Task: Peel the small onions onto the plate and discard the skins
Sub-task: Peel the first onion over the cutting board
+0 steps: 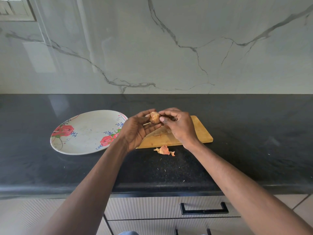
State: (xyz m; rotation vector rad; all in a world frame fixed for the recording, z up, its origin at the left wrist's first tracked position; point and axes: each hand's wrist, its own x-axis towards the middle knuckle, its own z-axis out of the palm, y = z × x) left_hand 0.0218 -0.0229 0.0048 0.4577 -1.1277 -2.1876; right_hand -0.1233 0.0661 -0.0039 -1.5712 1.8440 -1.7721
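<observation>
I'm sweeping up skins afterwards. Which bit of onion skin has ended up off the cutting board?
The curled orange skin on the black countertop, just in front of the cutting board. The other pale scraps lie on the board, beneath the hands.

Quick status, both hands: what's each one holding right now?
Left hand: holds the small onion in its fingers.
Right hand: fingertips pinch at the onion's skin, peeling.

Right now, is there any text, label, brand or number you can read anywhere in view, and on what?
None readable.
The plate carries only a printed rose pattern, no words.
The cutting board, the onion and the switch plate on the wall show no lettering.
</observation>
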